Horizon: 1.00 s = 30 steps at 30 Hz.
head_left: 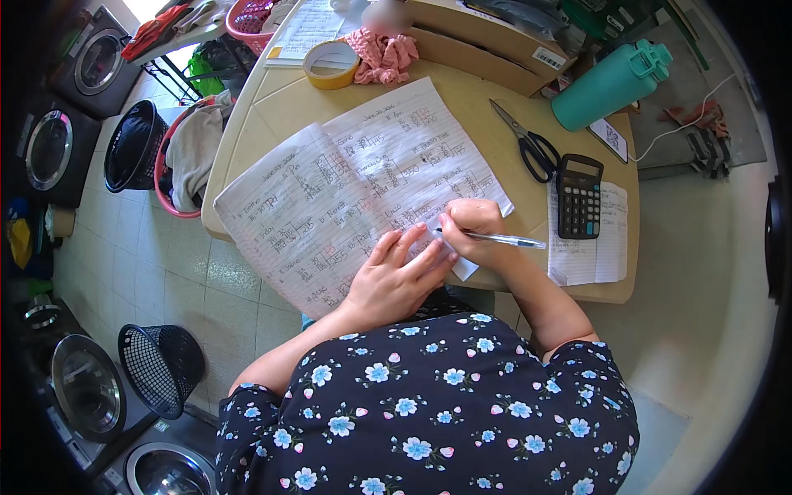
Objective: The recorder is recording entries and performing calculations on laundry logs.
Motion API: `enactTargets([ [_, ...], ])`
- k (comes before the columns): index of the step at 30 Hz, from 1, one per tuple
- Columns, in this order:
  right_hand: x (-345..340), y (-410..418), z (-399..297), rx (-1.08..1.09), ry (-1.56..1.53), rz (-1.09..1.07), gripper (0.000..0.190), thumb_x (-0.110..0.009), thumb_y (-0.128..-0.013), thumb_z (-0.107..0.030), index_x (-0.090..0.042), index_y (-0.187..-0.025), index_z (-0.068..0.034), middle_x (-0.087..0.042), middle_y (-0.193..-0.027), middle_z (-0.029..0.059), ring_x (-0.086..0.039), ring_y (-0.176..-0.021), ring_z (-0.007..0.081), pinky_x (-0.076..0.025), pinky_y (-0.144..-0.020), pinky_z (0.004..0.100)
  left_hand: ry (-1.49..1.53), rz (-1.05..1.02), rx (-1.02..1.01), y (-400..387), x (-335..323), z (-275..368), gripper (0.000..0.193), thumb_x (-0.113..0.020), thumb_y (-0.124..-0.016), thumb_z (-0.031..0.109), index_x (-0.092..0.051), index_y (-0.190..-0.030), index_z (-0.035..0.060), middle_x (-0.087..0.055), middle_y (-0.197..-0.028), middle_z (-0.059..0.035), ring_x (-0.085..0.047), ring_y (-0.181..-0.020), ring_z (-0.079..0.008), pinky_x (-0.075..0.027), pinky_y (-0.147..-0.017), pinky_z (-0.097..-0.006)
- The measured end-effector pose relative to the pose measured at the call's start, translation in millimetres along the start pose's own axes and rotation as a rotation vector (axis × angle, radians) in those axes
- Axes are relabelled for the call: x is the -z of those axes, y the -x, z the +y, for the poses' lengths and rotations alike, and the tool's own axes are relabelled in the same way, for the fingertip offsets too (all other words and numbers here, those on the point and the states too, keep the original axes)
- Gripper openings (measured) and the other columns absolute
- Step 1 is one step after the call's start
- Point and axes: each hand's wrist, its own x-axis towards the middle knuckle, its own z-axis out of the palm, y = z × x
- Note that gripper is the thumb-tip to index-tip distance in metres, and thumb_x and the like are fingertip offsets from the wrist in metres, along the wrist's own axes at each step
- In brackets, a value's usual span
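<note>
My right hand (pixel 475 230) grips a clear ballpoint pen (pixel 510 239), its tip down at a small slip of white paper (pixel 465 268). Flat on the slip and the page beneath, my left hand (pixel 399 269) has its fingers spread, the fingertips close to the pen tip. Under both lies an open ruled notebook (pixel 346 179) covered with handwritten entries. To the right, a black calculator (pixel 580 197) rests on another written sheet (pixel 572 263). Black-handled scissors (pixel 532 145) lie just left of the calculator, blades partly apart.
A teal bottle (pixel 609 86), a phone (pixel 609 137), a cardboard box (pixel 482 46), yellow tape (pixel 331 65) and a pink scrunched cloth (pixel 387 57) occupy the far side of the table (pixel 253 142). Laundry baskets (pixel 162 368) and front-loading machines (pixel 86 387) stand on the left.
</note>
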Motion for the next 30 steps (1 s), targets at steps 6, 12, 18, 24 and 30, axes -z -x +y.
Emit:
enactTargets([
  [6, -1, 0, -4, -0.039, 0.036, 0.008, 0.032, -0.065, -0.087, 0.006, -0.044, -0.064, -0.001, -0.043, -0.057, 0.0092, -0.043, -0.048, 0.0221, -0.035, -0.048, 0.0375, 0.003, 0.015, 0.010, 2, -3, 1, 0.053, -0.072, -0.089, 0.038, -0.064, -0.141, 0.0293, -0.055, -0.144, 0.0009, -0.044, -0.142, -0.0250, -0.030, -0.118, -0.0473],
  [12, -4, 4, 1, -0.070, 0.045, 0.029, 0.032, -0.068, -0.089, 0.003, -0.046, -0.065, -0.001, -0.043, -0.058, 0.0096, -0.044, -0.049, 0.0232, -0.037, -0.049, 0.0387, 0.009, 0.026, 0.010, 2, -5, 1, 0.053, -0.072, -0.089, 0.038, -0.064, -0.140, 0.0295, -0.055, -0.144, 0.0010, -0.044, -0.142, -0.0247, -0.029, -0.118, -0.0472],
  [18, -5, 3, 2, -0.037, 0.056, 0.087, 0.033, -0.069, -0.089, 0.001, -0.046, -0.065, -0.002, -0.042, -0.057, 0.0093, -0.041, -0.048, 0.0189, -0.034, -0.048, 0.0364, 0.005, 0.020, 0.019, 0, -3, 1, 0.049, -0.071, -0.091, 0.038, -0.065, -0.139, 0.0302, -0.056, -0.143, 0.0021, -0.044, -0.142, -0.0233, -0.030, -0.117, -0.0456],
  [24, 0, -1, -2, -0.215, -0.208, 0.199, 0.032, -0.074, -0.090, -0.001, -0.052, -0.067, -0.004, -0.054, -0.063, 0.0020, -0.047, -0.054, 0.0083, -0.038, -0.050, 0.0275, 0.015, 0.030, 0.030, 2, -4, 2, 0.048, -0.071, -0.092, 0.038, -0.064, -0.140, 0.0307, -0.057, -0.142, 0.0025, -0.045, -0.142, -0.0228, -0.030, -0.117, -0.0457],
  [30, 8, 2, 4, -0.149, -0.092, 0.059, 0.033, -0.074, -0.090, -0.003, -0.053, -0.066, -0.004, -0.054, -0.062, 0.0035, -0.048, -0.054, 0.0112, -0.039, -0.050, 0.0295, 0.000, 0.030, 0.005, 1, -6, 0, 0.051, -0.070, -0.092, 0.039, -0.062, -0.142, 0.0314, -0.057, -0.142, 0.0022, -0.044, -0.143, -0.0227, -0.029, -0.118, -0.0467],
])
